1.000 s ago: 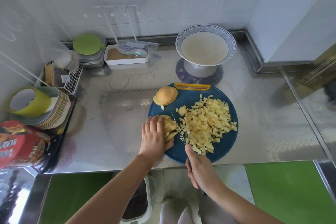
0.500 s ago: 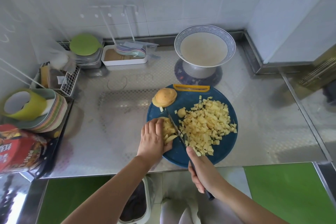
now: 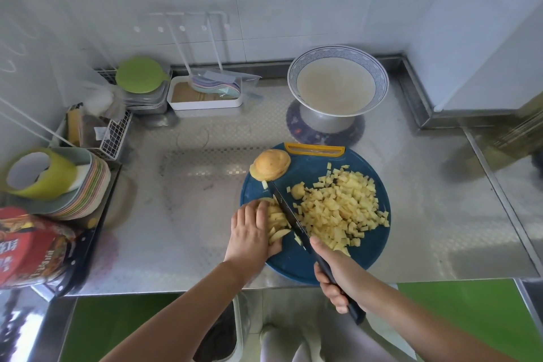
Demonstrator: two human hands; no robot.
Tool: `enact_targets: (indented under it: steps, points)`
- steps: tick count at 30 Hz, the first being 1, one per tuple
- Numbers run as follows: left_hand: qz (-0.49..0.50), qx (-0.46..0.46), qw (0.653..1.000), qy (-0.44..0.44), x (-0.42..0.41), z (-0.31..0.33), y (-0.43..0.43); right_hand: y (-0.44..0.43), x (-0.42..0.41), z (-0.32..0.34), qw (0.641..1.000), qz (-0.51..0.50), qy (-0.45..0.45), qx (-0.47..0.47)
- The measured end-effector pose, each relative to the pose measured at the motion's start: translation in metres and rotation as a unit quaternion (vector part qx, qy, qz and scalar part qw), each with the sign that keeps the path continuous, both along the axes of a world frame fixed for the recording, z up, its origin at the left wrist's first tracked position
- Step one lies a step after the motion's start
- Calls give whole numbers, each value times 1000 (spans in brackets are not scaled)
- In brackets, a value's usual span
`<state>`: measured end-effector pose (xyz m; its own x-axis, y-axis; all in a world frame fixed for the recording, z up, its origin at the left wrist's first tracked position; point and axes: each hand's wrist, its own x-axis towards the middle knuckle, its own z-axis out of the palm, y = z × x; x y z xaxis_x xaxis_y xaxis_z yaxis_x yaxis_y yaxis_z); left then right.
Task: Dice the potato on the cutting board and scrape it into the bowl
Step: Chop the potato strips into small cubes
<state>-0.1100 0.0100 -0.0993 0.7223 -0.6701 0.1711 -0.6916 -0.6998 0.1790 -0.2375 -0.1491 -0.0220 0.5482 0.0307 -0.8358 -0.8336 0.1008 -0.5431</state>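
"Trouble spots, left to right?"

"My left hand (image 3: 251, 232) pins the pale yellow potato strips (image 3: 277, 222) to the board, fingers curled over them. The long black knife (image 3: 289, 219) sits right against those strips. If one slides, a fingertip could meet the edge."

"And the grip?"

"My right hand (image 3: 343, 279) is wrapped fully round the handle, over the near rim of the round blue plastic cutting board (image 3: 293, 264). The heap of small yellow potato dice (image 3: 340, 209) lies just right of the blade. A careless sweep could flick cubes onto the steel counter (image 3: 191, 214), short of the white blue-rimmed bowl (image 3: 338, 51) behind the board."
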Motion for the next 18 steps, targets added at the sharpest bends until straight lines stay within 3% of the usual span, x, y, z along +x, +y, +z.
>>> enact_targets:
  steps: [10, 15, 18]
  points:
    - [-2, -6, 1000, 7, 0, -2, 1, 12, -1, -14, 1000, -23, 12, 0]
    - [6, -5, 1000, 16, -1, 0, 2, 48, -5, -35, 992, -94, -31, -74]
    - [11, 1, 999, 31, -3, 0, 3, 49, -7, -34, 989, -129, -36, -65]
